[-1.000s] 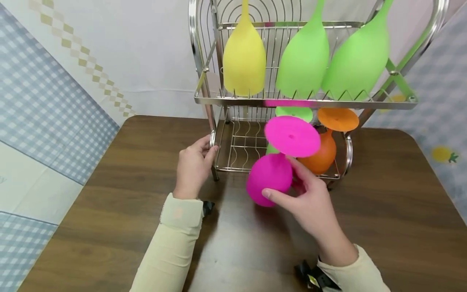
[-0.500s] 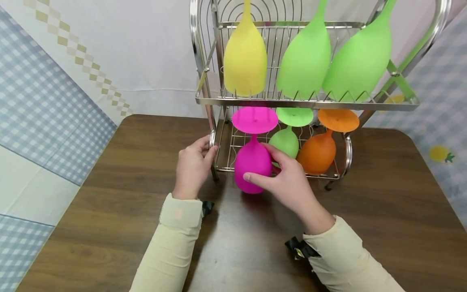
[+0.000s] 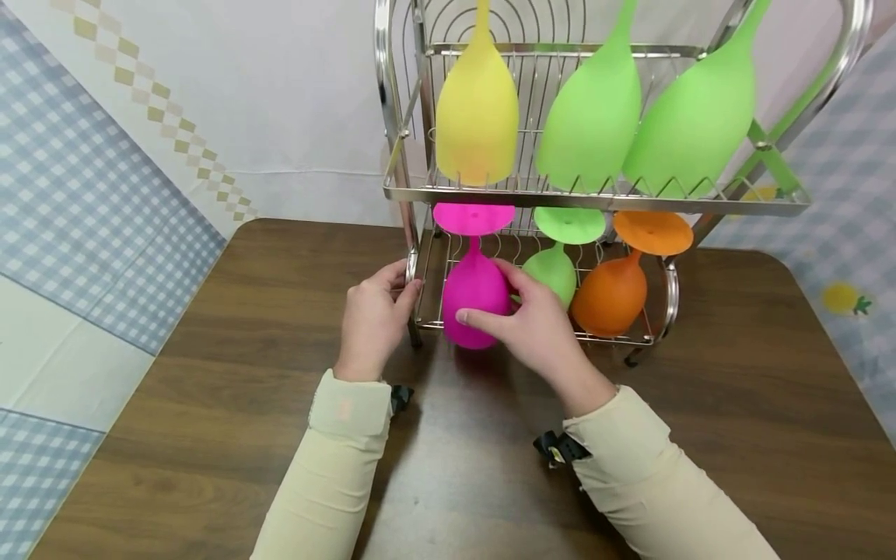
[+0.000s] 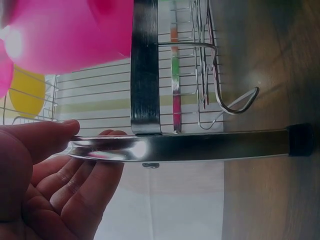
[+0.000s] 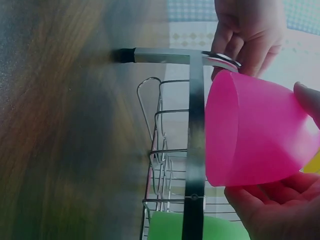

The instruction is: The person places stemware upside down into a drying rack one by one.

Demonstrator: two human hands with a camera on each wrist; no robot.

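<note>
A pink plastic goblet hangs upside down, base up, at the left front of the metal dish rack's lower tier. My right hand grips its bowl between thumb and fingers. In the right wrist view the goblet's open rim is just above the tier's front bar; whether they touch, I cannot tell. My left hand holds the rack's left front post, with thumb and fingers on either side of the metal.
Beside the pink goblet, a green goblet and an orange goblet stand inverted on the lower tier. The upper tier bears a yellow goblet and two green ones. Under the rack is a brown wooden table.
My right hand has carried the pink goblet left, then back toward the lower tier's left part. Its base now sits partly behind the upper tier's front rail. The left hand has kept its hold.
</note>
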